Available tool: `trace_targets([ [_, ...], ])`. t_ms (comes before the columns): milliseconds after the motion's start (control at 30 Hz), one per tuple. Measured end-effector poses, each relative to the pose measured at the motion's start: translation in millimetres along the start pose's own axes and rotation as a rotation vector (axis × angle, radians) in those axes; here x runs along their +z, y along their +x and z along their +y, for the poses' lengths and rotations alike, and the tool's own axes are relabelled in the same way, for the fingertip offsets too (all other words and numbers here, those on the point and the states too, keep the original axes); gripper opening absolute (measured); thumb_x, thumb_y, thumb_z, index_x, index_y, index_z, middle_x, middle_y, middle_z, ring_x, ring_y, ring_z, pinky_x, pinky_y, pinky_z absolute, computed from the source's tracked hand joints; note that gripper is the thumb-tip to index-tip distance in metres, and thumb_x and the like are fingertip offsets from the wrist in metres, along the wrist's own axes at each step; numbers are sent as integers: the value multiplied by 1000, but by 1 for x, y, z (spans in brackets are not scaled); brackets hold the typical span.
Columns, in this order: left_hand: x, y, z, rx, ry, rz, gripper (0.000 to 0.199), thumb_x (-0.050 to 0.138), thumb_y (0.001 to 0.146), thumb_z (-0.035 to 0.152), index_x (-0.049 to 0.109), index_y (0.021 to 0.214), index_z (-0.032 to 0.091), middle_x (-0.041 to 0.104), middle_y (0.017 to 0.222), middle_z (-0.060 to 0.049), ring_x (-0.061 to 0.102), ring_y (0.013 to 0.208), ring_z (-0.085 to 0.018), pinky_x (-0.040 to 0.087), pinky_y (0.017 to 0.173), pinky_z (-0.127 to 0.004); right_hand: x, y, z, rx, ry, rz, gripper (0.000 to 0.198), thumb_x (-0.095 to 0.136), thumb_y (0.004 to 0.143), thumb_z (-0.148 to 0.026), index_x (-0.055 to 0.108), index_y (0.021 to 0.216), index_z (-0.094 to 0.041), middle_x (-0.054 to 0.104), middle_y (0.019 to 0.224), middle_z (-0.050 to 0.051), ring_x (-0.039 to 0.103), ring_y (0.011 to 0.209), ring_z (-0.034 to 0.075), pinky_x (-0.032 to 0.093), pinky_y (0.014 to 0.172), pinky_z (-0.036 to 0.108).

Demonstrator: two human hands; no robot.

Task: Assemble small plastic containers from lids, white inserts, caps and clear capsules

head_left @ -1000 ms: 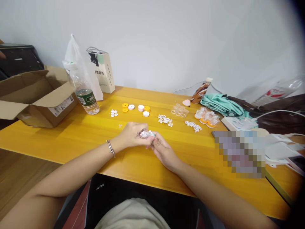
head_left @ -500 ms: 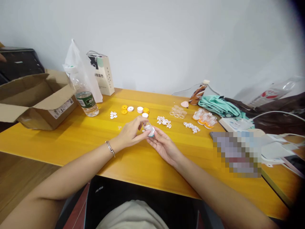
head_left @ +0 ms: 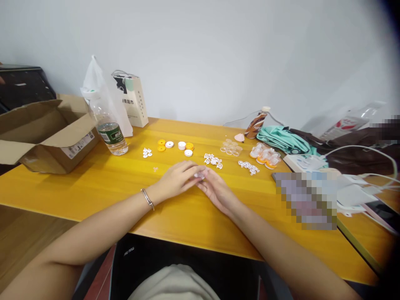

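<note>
Between my two hands is a small clear plastic cup, mostly covered by fingers. My left hand closes over it from the left, its fingers reaching across the top. From the right, my right hand grips the same cup with thumb and fingers. Just beyond the hands lie white wheel-shaped pieces and yellow and white round caps. Small white discs are farther left, with tiny clear bits nearer my left hand. To the right are clear rings and white openwork pieces.
Orange-based clear assembled pieces sit at the right, beside a teal folded cloth and a brown drink bottle. A power strip with cables runs along the right side. A water bottle and an open cardboard box stand left.
My left hand has moved over the cup, covering its top with the fingers. The cup has tilted and is now more hidden. The view has shifted slightly.
</note>
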State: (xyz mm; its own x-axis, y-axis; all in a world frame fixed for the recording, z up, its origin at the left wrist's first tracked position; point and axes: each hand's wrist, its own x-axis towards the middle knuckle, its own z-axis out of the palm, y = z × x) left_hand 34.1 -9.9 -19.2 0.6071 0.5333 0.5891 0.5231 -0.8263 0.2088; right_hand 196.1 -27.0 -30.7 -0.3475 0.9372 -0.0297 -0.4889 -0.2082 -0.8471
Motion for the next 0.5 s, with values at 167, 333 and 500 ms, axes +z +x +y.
trace_targets([
  [167, 1, -1, 5, -36, -37, 36, 44, 47, 85, 31, 34, 125, 19, 51, 119, -12, 47, 110, -21, 41, 92, -41, -5, 4, -8, -34, -71, 162, 20, 64, 71, -30, 57, 87, -21, 63, 79, -2, 62, 72, 10, 50, 71, 24],
  [333, -4, -2, 4, -46, -62, 47, 42, 47, 84, 31, 37, 123, 19, 49, 119, -11, 46, 112, -20, 39, 97, -40, -26, 12, -46, -175, 28, 337, 24, 49, 79, -40, 56, 81, -17, 67, 81, 7, 64, 72, 15, 52, 66, 25],
  [500, -8, -1, 1, 25, -51, 0, 31, 46, 85, 28, 46, 114, 18, 53, 112, -9, 49, 107, -18, 42, 93, -36, -75, 34, -100, -431, -333, 575, 32, 41, 80, -48, 54, 82, -19, 64, 85, 5, 62, 74, 14, 51, 66, 27],
])
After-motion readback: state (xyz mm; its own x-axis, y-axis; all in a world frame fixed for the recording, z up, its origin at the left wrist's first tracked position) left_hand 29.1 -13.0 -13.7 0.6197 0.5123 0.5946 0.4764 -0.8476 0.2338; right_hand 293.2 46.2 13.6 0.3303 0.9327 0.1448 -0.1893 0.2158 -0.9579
